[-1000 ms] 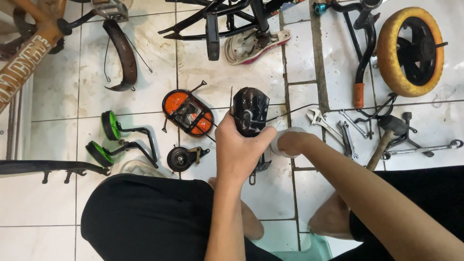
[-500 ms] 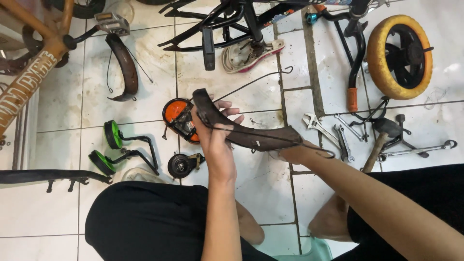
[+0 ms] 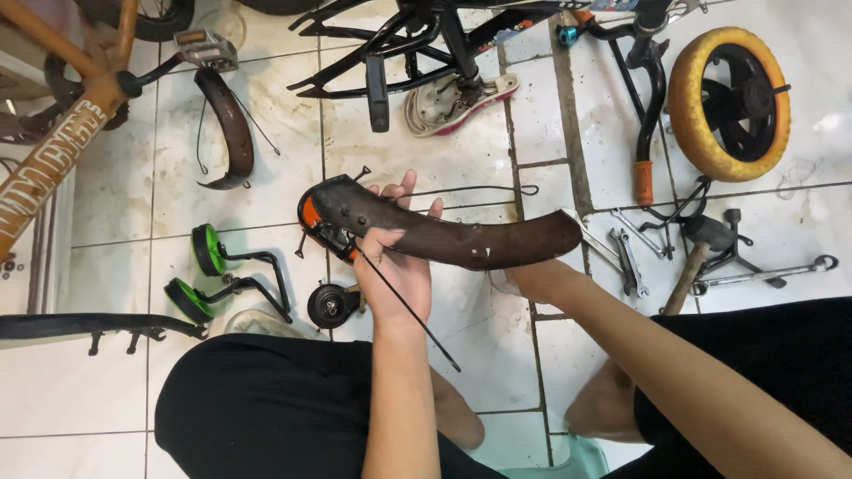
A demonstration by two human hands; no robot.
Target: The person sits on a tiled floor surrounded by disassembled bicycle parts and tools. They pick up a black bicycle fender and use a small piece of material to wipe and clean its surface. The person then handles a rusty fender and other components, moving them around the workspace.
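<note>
Your left hand (image 3: 395,266) clenches the dark brown curved mudguard (image 3: 444,232) near its left end, your right hand (image 3: 532,277) grips the right end. Held above the tiled floor (image 3: 266,177), long axis left-right, arching upward. Yellow wheel (image 3: 728,102) beyond.

The brown mudguard (image 3: 453,235) hides most of the right hand (image 3: 532,279), so its fingers' grip cannot be made out; it also covers most of the orange reflector (image 3: 308,213). The black bicycle frame (image 3: 426,35) is cut by the top edge; the orange frame (image 3: 62,151) runs off the left edge.
</note>
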